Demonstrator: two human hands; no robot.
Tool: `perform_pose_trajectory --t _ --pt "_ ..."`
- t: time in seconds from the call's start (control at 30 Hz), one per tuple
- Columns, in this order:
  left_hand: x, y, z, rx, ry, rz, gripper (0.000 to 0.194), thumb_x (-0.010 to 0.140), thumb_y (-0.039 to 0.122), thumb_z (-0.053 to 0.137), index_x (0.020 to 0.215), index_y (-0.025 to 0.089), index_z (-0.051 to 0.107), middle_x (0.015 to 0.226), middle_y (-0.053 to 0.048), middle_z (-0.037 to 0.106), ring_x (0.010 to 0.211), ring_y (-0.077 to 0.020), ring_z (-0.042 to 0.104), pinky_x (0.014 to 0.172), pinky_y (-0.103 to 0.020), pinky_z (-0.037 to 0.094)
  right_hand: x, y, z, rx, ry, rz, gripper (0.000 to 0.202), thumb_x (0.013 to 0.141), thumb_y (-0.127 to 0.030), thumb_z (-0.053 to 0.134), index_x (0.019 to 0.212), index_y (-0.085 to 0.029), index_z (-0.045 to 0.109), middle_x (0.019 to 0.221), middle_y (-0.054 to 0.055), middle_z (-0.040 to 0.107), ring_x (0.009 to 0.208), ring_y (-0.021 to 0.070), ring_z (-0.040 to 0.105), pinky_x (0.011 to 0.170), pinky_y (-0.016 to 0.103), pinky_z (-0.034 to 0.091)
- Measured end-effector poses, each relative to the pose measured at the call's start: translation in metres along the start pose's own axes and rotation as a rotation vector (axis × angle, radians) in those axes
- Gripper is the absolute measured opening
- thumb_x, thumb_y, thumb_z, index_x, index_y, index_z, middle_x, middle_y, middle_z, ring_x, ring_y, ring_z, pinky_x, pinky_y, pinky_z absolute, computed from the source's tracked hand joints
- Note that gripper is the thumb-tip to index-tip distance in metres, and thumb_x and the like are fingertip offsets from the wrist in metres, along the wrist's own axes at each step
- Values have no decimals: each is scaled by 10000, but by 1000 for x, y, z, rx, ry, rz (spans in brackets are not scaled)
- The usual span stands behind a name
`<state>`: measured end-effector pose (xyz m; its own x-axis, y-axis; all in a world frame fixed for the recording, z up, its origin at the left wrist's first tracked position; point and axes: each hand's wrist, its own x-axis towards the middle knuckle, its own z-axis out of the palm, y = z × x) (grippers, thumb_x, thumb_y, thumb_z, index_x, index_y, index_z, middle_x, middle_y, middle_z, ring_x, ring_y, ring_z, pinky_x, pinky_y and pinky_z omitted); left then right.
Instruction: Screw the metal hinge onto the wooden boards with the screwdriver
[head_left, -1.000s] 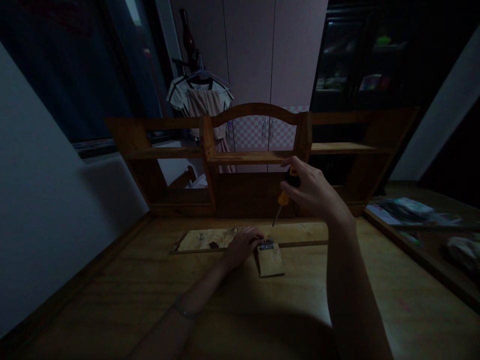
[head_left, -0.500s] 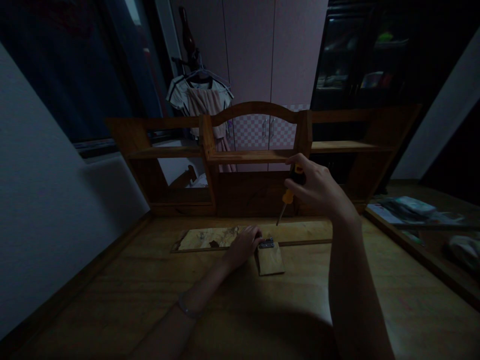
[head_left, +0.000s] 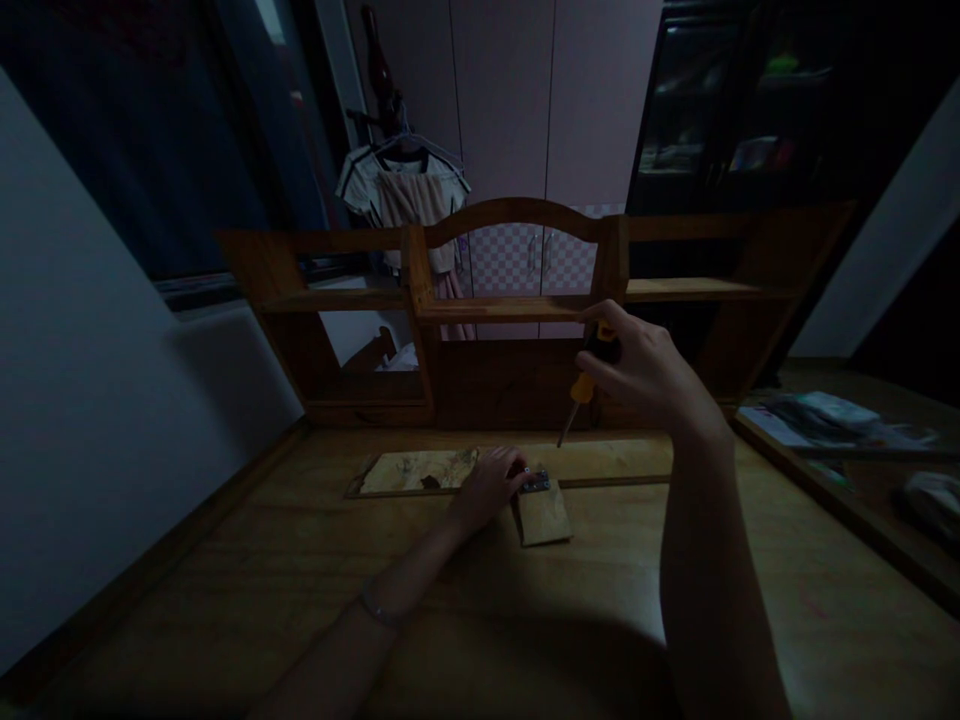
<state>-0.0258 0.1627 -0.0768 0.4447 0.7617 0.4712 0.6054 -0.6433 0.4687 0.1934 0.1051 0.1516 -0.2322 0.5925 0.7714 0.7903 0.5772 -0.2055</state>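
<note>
My right hand (head_left: 637, 365) is closed around a yellow and black screwdriver (head_left: 584, 385), its shaft slanting down to a tip just above the long board. My left hand (head_left: 491, 485) rests on the long wooden board (head_left: 615, 461), its fingers bent at a small metal hinge (head_left: 535, 482); whether they pinch it is hidden. The hinge lies where the long board meets a small square wood piece (head_left: 544, 515). Dark stains and a rough left end mark the long board.
Behind the boards, a wooden shelf unit (head_left: 517, 311) stands along the back of the wooden tabletop (head_left: 360, 560). Clothes (head_left: 409, 195) hang beyond it. Plastic bags and papers (head_left: 832, 412) lie at the right.
The whole view has shifted slightly. The right hand and screwdriver stay raised near the hinge, and the left hand keeps its place beside it.
</note>
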Motion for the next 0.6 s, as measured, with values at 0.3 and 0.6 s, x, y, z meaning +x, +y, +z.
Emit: perform_pose_trajectory --t 0.3,0.6 --pt "2 -2 2 -42 56 -75 224 863 391 667 838 177 606 835 -19 630 809 -165 557 750 -287 403 -2 -3 -6 1 2 6 319 842 -253 594 1151 -175 581 1044 73 629 910 233 595 704 290 421" --pt "3 6 -3 -238 60 -200 282 912 478 574 909 196 551 840 -9 658 806 -165 628 724 -272 442 -2 -1 -9 -3 2 25 300 840 -261 593 1127 -178 579 1026 72 631 879 230 599 707 292 421"
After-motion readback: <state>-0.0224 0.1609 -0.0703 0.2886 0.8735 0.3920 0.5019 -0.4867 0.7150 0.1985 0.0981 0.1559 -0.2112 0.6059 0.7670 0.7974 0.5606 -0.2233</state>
